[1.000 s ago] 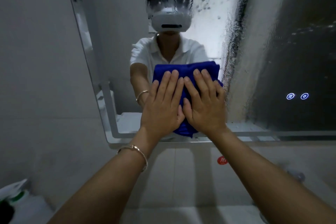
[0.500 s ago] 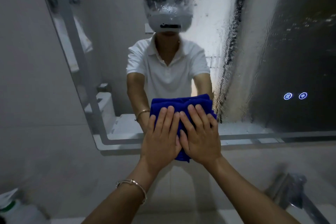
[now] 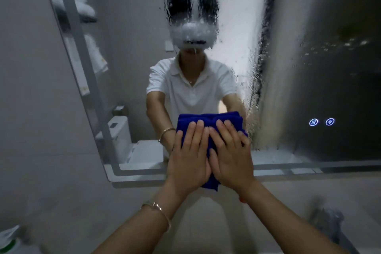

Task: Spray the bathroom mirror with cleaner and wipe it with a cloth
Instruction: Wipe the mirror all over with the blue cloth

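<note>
At the mirror's (image 3: 288, 99) lower edge, both hands, left (image 3: 188, 163) and right (image 3: 232, 158), press flat and open on the cloth (image 3: 208, 120). Glass left of it looks wiped; droplets still cover the top and right, so wiping seems partway done.

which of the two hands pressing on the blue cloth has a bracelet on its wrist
The left hand: a thin metal bracelet circles its wrist. The right hand, beside it on the blue cloth, has none.

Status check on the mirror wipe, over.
Left hand and right hand flat on blue cloth, pressed at mirror bottom edge. Droplets cover upper and right glass. Nothing in the way.
</note>
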`<state>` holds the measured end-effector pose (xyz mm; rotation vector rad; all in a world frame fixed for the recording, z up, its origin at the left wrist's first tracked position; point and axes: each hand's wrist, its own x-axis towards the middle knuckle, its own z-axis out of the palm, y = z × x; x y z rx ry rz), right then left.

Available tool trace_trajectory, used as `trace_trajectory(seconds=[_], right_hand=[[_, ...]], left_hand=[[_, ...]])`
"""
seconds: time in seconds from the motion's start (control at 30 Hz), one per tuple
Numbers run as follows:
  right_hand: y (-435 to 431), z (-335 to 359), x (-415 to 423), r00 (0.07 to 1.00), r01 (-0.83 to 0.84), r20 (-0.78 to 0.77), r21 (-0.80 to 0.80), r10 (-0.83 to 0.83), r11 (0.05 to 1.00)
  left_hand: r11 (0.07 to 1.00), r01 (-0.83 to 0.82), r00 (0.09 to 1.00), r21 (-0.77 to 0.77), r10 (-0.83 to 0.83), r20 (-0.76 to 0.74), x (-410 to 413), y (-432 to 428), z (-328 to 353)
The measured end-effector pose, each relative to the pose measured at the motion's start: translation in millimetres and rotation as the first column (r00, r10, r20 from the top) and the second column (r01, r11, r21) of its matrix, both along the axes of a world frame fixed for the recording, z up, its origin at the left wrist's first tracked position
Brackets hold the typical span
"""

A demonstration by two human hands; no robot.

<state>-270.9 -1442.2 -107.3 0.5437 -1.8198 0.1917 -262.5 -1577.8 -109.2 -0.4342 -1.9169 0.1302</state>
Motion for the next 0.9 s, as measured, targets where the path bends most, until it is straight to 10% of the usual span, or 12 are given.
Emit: trace_trajectory(seconds=[0.3,0.9], right_hand=[[47,178,-13,0.989,0.003,-0.148,-0.007,-0.004,1.0],[54,118,-18,0.976,0.104,-0.185,-0.069,-0.116,0.992]], left_hand=[[0.995,0.095,0.987,0.041,-0.088,-0.133,-8,43,180],[0.998,0.06,0.982,-0.023,-0.064,-0.177,-16,50,123]])
